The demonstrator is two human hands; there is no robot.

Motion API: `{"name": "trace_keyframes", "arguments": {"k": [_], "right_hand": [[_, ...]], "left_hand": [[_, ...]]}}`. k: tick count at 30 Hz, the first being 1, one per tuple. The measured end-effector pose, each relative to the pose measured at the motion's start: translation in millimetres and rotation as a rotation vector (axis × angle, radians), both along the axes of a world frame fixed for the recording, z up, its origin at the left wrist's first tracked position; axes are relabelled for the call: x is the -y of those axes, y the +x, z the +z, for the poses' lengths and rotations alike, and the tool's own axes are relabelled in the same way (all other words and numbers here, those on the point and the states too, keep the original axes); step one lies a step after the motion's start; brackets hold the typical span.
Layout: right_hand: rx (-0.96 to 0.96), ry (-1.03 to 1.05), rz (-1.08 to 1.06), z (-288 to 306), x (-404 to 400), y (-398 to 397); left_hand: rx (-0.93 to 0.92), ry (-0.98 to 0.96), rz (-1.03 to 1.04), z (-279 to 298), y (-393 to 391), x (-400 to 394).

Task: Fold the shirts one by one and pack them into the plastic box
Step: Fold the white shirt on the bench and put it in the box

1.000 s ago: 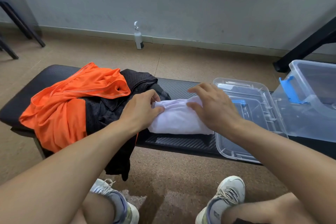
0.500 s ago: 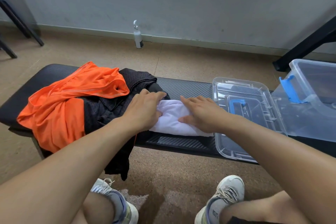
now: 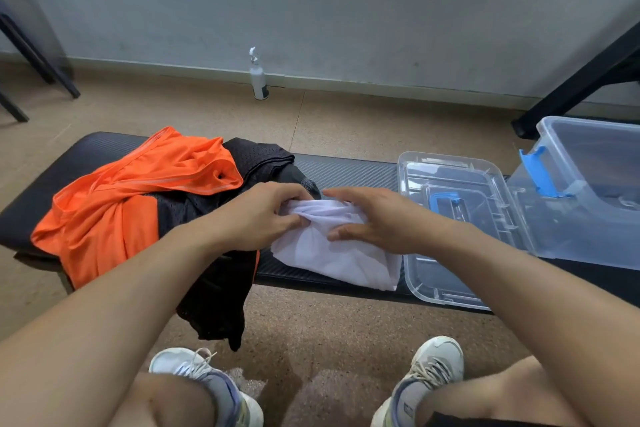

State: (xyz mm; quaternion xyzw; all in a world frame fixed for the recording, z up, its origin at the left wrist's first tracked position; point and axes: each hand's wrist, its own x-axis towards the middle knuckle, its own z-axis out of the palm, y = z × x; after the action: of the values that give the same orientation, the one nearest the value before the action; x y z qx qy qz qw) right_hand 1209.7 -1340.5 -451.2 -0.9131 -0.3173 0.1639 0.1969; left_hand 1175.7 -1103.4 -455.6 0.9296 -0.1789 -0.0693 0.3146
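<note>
Two hands work on one white shirt (image 3: 332, 253) at the middle of my view, and I take the scene from the left. Furthest left on the black bench (image 3: 104, 149) lies an orange shirt (image 3: 138, 191), rumpled, spread over a black mesh shirt (image 3: 214, 274) whose lower part hangs off the near edge of the bench toward the floor. Next comes my left hand (image 3: 256, 218): its fingers are curled and pinch a gathered bunch of the white shirt at that shirt's far left corner, with creases running out from the pinch. The white shirt itself lies folded into a compact shape on the bench, just beside the black mesh shirt, and its right edge touches or overlaps the lid (image 3: 450, 184). My right hand (image 3: 377, 218) rests on top of the white shirt with fingers straight and spread, pressing flat, grasping nothing. Right of that hand the clear lid lies flat on the bench, a blue handle (image 3: 445, 201) showing at its middle. Furthest right stands the clear plastic box (image 3: 588, 191), open, with a blue latch (image 3: 540, 170) on its near left side; I see no shirt inside it. Behind the bench, a small white bottle (image 3: 258, 74) stands upright on the floor against the wall. At the bottom edge two pale sneakers rest on the floor.
</note>
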Motion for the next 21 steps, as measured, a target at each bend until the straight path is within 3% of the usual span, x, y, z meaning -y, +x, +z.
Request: {"name": "trace_keyframes", "arguments": {"k": [4, 8, 17, 21], "right_hand": [[0.143, 0.096, -0.028, 0, 2, -2], [0.327, 0.067, -0.064, 10, 10, -9], [0.512, 0.150, -0.267, 40, 56, -28], [0.701, 0.190, -0.495, 76, 101, -22]], "left_hand": [[0.075, -0.214, 0.157, 4, -1, 1], [0.132, -0.351, 0.288, 11, -2, 13], [0.279, -0.531, 0.373, 42, 6, 80], [0.431, -0.551, 0.335, 52, 17, 127]]}}
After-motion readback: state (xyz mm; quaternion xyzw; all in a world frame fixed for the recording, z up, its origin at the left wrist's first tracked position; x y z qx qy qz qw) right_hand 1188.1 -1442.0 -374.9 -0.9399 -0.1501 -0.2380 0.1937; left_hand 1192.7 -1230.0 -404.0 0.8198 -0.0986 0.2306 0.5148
